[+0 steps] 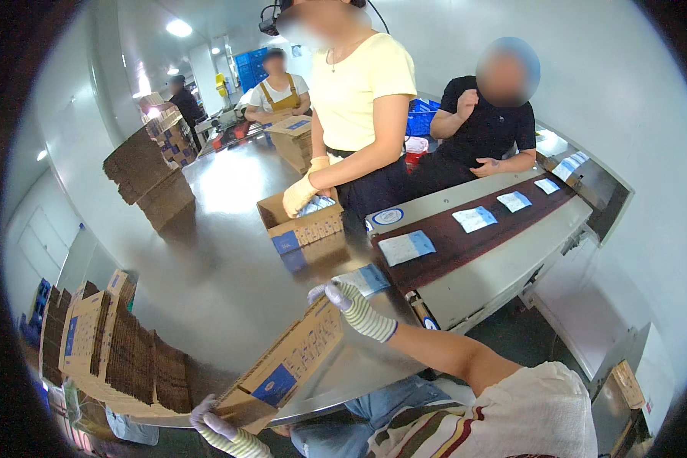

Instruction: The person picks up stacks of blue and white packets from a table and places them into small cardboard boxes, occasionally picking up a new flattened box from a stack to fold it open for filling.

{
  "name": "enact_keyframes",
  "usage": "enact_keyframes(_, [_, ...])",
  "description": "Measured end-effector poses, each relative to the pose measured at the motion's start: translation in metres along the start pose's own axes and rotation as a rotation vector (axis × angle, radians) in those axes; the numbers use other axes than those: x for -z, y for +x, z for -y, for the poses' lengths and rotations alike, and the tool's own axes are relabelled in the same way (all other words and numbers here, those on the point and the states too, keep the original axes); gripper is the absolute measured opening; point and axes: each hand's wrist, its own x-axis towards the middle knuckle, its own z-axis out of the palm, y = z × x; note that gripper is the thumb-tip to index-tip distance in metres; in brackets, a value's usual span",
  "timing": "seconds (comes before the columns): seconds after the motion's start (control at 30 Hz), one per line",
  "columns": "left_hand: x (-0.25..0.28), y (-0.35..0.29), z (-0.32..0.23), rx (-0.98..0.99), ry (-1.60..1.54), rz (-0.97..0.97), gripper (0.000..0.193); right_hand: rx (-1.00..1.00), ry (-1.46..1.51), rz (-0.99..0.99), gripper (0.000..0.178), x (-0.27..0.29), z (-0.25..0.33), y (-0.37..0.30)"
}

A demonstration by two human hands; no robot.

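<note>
Brown corrugated card fills the far left, where a stack of flattened boxes [114,359] stands on edge at the rim of the round steel table [221,275]. Just right of it the person's left hand [220,427], in a knit glove, is clenched round the lower corner of a flat-folded carton [290,366], while the right hand [351,305], gloved the same, pinches its upper end. The carton hangs over the near table edge, tilted; its long axis runs from lower left to upper right, the printed face turned up and toward the table, the high end pointing at the conveyor belt [466,244]. My guess is that the risk lies in that slant: with only two end grips the card could buckle in the middle or slip out of the lower fist, and a swing of the high end might sweep the packet [366,278] lying just beyond it off the table. Further back a co-worker's gloved hand [301,195] rests in an open carton [301,221]. On the right, white-and-blue sachets [475,218] lie spaced along the dark belt.
</note>
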Motion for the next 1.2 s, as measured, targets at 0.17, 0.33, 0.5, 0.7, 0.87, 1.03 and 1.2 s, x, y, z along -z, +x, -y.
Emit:
enact_keyframes(0.17, [-0.005,0.001,0.033,0.408,0.142,-0.357,0.034,-0.044,-0.062,-0.110,0.029,-0.037,0.013,-0.011])
enact_keyframes(0.33, [-0.008,-0.002,0.043,0.194,0.287,-0.282,0.034,0.089,-0.331,-0.218,0.050,-0.046,-0.004,0.005])
enact_keyframes(0.5, [0.005,0.015,0.043,0.355,0.104,-0.420,0.037,0.094,-0.328,-0.073,0.047,-0.069,0.016,0.007])
enact_keyframes(0.7, [0.022,0.009,0.059,0.379,0.185,-0.147,0.037,-0.007,-0.356,-0.100,0.050,-0.065,0.003,0.013])
enact_keyframes(0.87, [0.008,0.015,0.034,0.528,-0.092,0.252,0.049,-0.081,-0.286,-0.019,0.070,-0.060,-0.009,0.015])
enact_keyframes(1.03, [0.018,0.021,0.041,0.543,-0.044,0.355,0.057,0.100,-0.764,0.330,0.032,-0.053,0.024,0.026])
enact_keyframes(1.2, [0.031,0.037,0.070,0.516,-0.036,0.612,0.066,0.084,-1.142,0.662,0.047,-0.061,0.047,0.050])
